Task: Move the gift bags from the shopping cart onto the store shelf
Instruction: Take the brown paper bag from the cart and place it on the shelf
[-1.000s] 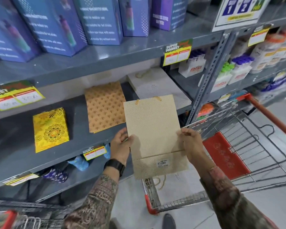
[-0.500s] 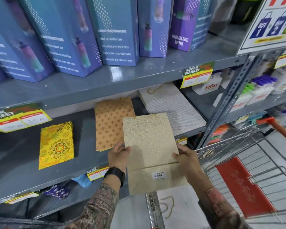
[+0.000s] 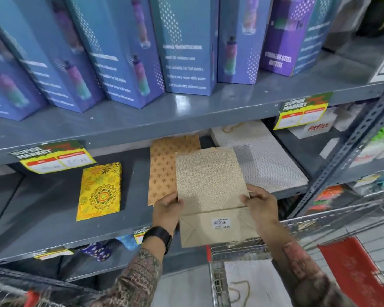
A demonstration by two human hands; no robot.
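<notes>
Matt, finely patterned paper gift bag [image 3: 208, 185]; smooth, slightly glossy grey metal shelf [image 3: 53, 209]; bare wire-metal shopping cart [image 3: 237, 249].

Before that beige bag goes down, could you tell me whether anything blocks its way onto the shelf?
Nothing stands upright in its path. Both hands, left and right, hold the beige bag over the shelf, between the orange bag and the white bag. It overlaps the orange one, so it may land on it.

beige gift bag [image 3: 210, 185] | flat, folded base toward viewer | over shelf [image 3: 53, 218] edge
</notes>
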